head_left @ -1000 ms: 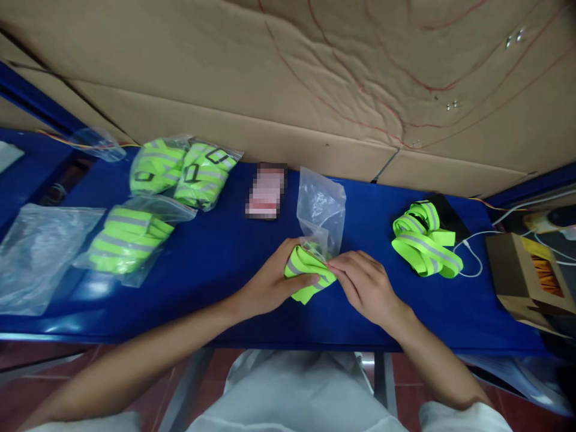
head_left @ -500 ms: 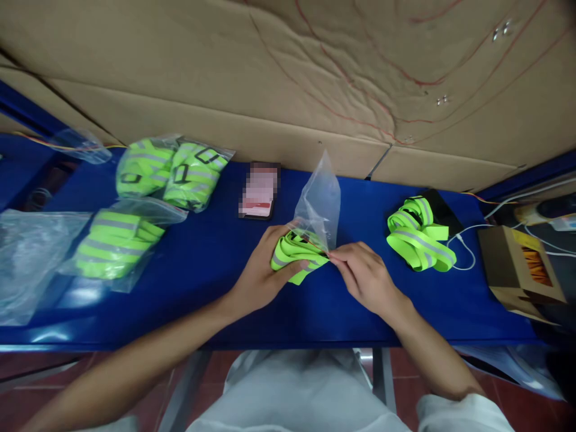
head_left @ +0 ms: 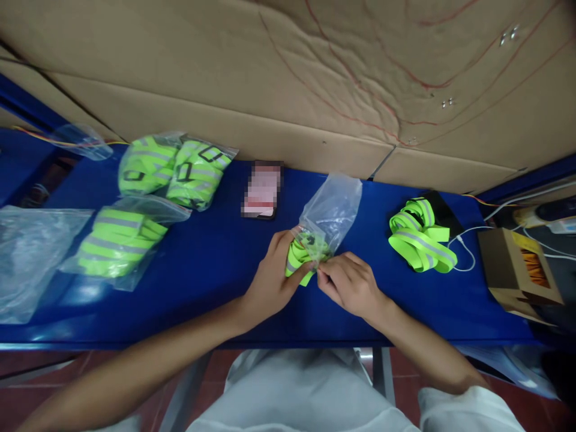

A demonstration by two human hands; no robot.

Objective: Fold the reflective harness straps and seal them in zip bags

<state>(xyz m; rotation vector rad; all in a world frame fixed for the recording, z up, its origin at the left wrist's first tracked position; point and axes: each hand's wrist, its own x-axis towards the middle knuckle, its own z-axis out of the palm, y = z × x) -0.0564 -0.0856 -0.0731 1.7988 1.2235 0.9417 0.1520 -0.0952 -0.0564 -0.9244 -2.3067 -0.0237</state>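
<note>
While left hand (head_left: 270,283) grips neon strap (head_left: 297,259), right hand (head_left: 350,289) fingers pinch bag (head_left: 336,207) mouth around it.

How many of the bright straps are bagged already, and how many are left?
Done: three bagged bundles lie at the left. In hand: the left hand holds a folded strap partly inside the clear bag, while the right hand pinches the bag's mouth. Left: one loose strap at the right is not yet bagged; empty bags lie at the far left.
</note>
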